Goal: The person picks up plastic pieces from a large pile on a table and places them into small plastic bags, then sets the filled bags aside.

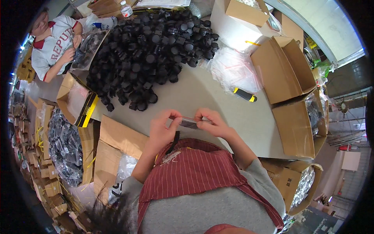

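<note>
Between my hands, over the near edge of the table [210,93], stretches a small clear plastic bag [189,122] with a reddish line along its top edge. My left hand [166,124] pinches its left end between thumb and fingers. At the right end, my right hand [211,121] grips it the same way. Something dark shows in or behind the bag; I cannot make out what. Beyond my hands lies a large heap of small black plastic parts with round caps [148,58]. A pile of clear bags with red edges [237,70] lies to the far right.
A yellow-and-black utility knife [245,94] lies on the table's right. Open cardboard boxes [286,74] line the right edge. On the left stand a carton of bagged black parts [64,148] and a cardboard flap [117,136]. Another person [54,45] handles things at the far left.
</note>
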`<state>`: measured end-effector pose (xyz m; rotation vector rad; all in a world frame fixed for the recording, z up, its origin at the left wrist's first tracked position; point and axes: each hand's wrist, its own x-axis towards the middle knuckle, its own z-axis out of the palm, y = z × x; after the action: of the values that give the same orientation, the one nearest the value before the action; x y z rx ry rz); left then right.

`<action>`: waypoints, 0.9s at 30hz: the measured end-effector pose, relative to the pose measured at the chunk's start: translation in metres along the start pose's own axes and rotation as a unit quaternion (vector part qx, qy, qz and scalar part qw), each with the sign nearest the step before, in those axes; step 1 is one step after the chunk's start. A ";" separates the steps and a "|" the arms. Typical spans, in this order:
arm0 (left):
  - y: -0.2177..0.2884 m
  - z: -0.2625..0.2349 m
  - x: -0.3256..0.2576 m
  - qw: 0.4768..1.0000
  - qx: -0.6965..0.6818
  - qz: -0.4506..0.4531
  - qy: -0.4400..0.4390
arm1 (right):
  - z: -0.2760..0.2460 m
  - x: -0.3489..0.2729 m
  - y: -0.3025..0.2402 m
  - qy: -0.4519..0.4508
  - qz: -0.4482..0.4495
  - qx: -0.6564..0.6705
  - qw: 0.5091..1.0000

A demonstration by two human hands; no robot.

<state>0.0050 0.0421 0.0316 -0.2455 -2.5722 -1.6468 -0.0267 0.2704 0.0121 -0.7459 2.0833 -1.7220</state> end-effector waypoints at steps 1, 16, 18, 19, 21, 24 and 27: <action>-0.003 -0.002 0.000 1.000 -0.010 -0.002 0.013 | -0.002 -0.002 0.003 0.007 -0.013 -0.009 1.000; -0.006 -0.006 0.012 0.995 -0.089 -0.031 0.029 | -0.023 -0.030 0.004 0.102 0.006 -0.022 0.994; -0.004 -0.001 0.017 0.994 -0.103 -0.024 0.016 | -0.027 -0.036 0.000 0.124 -0.001 -0.031 0.992; -0.002 0.000 0.019 0.993 -0.109 -0.037 0.006 | -0.029 -0.040 -0.005 0.144 0.032 0.028 0.989; -0.009 0.002 0.022 0.991 -0.125 -0.041 -0.019 | -0.039 -0.050 -0.005 0.181 0.065 0.079 0.978; -0.026 -0.007 0.021 0.978 -0.184 -0.095 0.023 | -0.080 -0.074 -0.010 0.371 0.016 0.182 0.910; -0.039 -0.011 0.021 0.969 -0.218 -0.098 0.055 | -0.131 -0.112 -0.066 0.589 -0.106 0.170 0.783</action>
<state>-0.0225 0.0185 0.0048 0.0813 -2.1853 -2.2170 0.0014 0.4322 0.0955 0.4076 2.1664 -3.0844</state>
